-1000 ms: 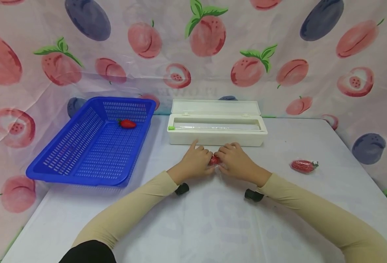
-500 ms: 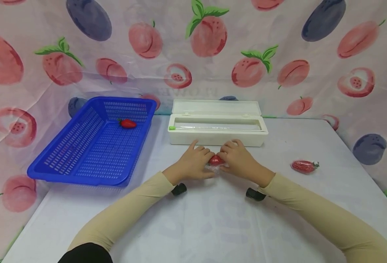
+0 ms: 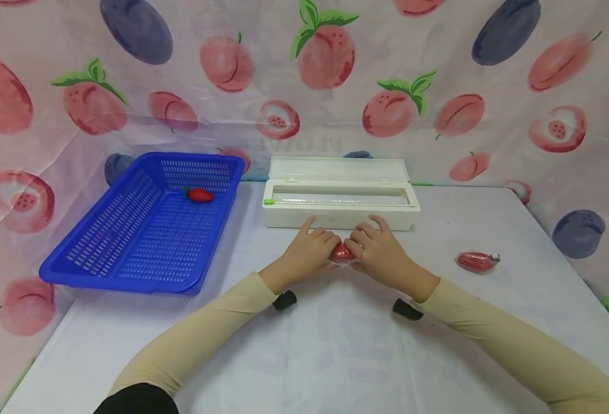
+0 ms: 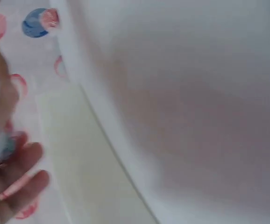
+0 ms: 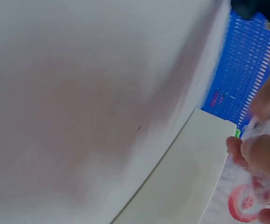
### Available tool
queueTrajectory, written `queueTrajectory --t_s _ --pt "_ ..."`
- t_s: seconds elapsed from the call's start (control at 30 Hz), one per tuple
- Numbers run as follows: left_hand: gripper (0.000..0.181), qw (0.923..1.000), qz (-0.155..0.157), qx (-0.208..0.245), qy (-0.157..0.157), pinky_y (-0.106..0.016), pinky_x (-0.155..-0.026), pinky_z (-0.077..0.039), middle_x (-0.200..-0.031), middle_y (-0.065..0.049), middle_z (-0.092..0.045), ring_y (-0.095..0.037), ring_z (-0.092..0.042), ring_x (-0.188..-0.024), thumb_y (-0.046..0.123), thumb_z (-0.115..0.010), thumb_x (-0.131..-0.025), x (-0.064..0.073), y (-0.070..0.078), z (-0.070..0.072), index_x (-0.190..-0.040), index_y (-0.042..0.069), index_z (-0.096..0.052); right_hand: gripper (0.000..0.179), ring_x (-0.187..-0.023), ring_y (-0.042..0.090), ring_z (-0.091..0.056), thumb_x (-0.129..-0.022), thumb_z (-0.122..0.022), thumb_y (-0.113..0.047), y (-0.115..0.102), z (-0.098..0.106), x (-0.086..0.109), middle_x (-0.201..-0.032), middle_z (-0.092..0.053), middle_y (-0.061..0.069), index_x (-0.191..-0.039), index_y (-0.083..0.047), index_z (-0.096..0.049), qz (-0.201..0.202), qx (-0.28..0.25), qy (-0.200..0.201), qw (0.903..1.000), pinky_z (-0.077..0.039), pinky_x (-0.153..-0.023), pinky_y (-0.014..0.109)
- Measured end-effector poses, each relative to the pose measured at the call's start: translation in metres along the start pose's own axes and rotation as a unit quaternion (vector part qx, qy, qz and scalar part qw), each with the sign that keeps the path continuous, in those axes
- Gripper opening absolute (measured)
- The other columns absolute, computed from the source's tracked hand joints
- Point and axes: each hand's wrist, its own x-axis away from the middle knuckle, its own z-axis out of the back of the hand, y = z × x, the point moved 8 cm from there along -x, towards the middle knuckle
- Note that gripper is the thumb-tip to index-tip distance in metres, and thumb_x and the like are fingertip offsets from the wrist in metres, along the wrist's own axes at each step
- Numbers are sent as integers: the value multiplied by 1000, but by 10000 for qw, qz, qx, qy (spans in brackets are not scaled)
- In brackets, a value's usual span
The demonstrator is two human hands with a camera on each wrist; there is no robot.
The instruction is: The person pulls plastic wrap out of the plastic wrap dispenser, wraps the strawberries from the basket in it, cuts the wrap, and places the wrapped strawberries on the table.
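Observation:
Both hands meet at the middle of the table over a red strawberry (image 3: 341, 253) wrapped in clear cling film (image 5: 260, 129). My left hand (image 3: 305, 257) pinches its left end with thumb and fingertips, index finger raised. From the other side my right hand (image 3: 383, 259) pinches the right end, its index finger also lifted. In the right wrist view, shiny film bunches around the fingers and the fruit. The left wrist view is blurred, with fingers (image 4: 25, 175) at its left edge. Much of the strawberry is hidden behind the fingers.
Just behind the hands stands a white cling film box (image 3: 341, 219), lid up, with a film roll (image 3: 340, 199) inside. A blue basket (image 3: 123, 283) at left holds one unwrapped strawberry (image 3: 199, 195). Another strawberry, film-wrapped (image 3: 477, 261), lies at right on the white tablecloth (image 3: 330, 356).
The strawberry has turned and shifted slightly between the fingers, showing more red. My right hand's index finger has lifted, and its wrist has moved slightly right and toward me.

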Motion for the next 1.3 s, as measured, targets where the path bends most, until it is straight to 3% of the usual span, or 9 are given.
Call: queueTrajectory --t_s 0.1,0.17,0.3,0.5,0.6,0.77,0.97,1.1,1.3 --pt "50 9968 125 703 -364 -51 -112 -26 -113 1 -66 -19 -58 -111 50 -64 -83 -4 2 -2 -115 12 -58 49 -89 25 -60 -55 -90 -27 -2 5 4 -85 -64 7 -90 -5 -62 88 176 316 9993 -45 -91 54" --pt "49 9944 137 906 -531 -51 -113 -25 -114 0 -65 -19 -57 -112 46 -64 -85 -6 5 -2 -117 10 -56 51 -90 26 -59 -56 -90 -25 0 6 5 -86 -62 8 -92 -5 -60 -23 42 368 9993 -45 -91 55" --pt "38 9973 63 607 -412 -50 -112 -27 -113 -1 -67 -19 -59 -111 31 -65 -87 -9 10 4 -116 9 -55 56 -96 28 -57 -55 -90 -30 12 3 7 -92 -62 8 -97 -6 -60 -632 -595 -43 9962 -41 -93 56" --pt "25 9987 -61 -443 258 -49 -111 -31 -103 1 -69 -16 -62 -103 24 -65 -88 -11 16 10 -107 10 -57 43 -100 27 -56 -61 -86 -34 24 -3 14 -92 -66 5 -91 -9 -68 -1265 -1510 -782 9773 -37 -93 52" --pt "33 9983 -58 -421 405 -49 -111 -30 -104 2 -69 -15 -62 -103 33 -66 -86 -13 18 9 -109 12 -55 37 -99 28 -57 -64 -86 -28 28 -1 16 -91 -67 7 -89 -8 -68 -1291 -1431 -773 9782 -38 -93 52" --pt "42 9991 -135 -204 344 -50 -110 -31 -107 2 -69 -14 -62 -104 40 -64 -87 -22 24 9 -116 12 -54 35 -97 28 -57 -60 -88 -18 38 5 24 -88 -68 9 -85 -6 -67 -1351 -1065 -595 9833 -38 -93 52" --pt "33 9991 -56 -344 241 -48 -110 -31 -103 4 -71 -12 -64 -99 35 -60 -91 -51 34 3 -115 13 -55 47 -98 30 -56 -59 -89 -21 62 10 40 -92 -69 11 -96 -5 -66 -1530 -976 -735 9806 -37 -94 57" --pt "37 9997 176 -123 108 -37 -102 -40 -112 4 -69 -13 -62 -104 37 -59 -91 -77 41 -7 -120 15 -52 48 -98 31 -56 -60 -88 -19 87 10 56 -90 -70 9 -101 -5 -67 -1698 -1079 -971 9747 -35 -94 57" --pt "36 9992 325 -113 204 -25 -86 -47 -115 3 -65 -12 -60 -102 37 -59 -91 -119 63 -11 -120 16 -55 38 -97 32 -56 -62 -87 -13 133 3 90 -87 -69 8 -95 -6 -70 -2085 -1397 -1477 9567 -35 -91 57"
